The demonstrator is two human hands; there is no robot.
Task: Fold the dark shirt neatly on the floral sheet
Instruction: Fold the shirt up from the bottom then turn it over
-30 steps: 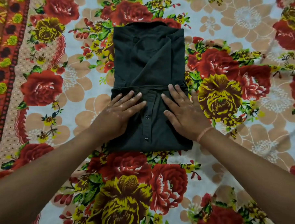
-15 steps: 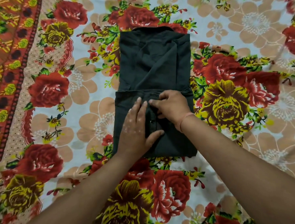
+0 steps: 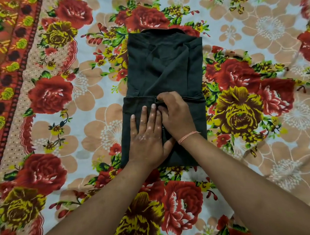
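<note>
Floral sheet [image 3: 66, 139]: printed cotton with red and yellow roses on a pale ground, with an orange patterned border at far left. Dark shirt [image 3: 166, 63]: matte woven cloth folded to a narrow rectangle at centre, lower panel doubled over the upper. Left hand [image 3: 148, 135] lies flat on that panel, fingers extended, gripping nothing. Right hand [image 3: 175, 114], a thin pink thread [image 3: 188, 135] at its wrist, curls and pinches the fold's edge. Compared with 0.5 s ago, both hands sit almost unchanged.
</note>
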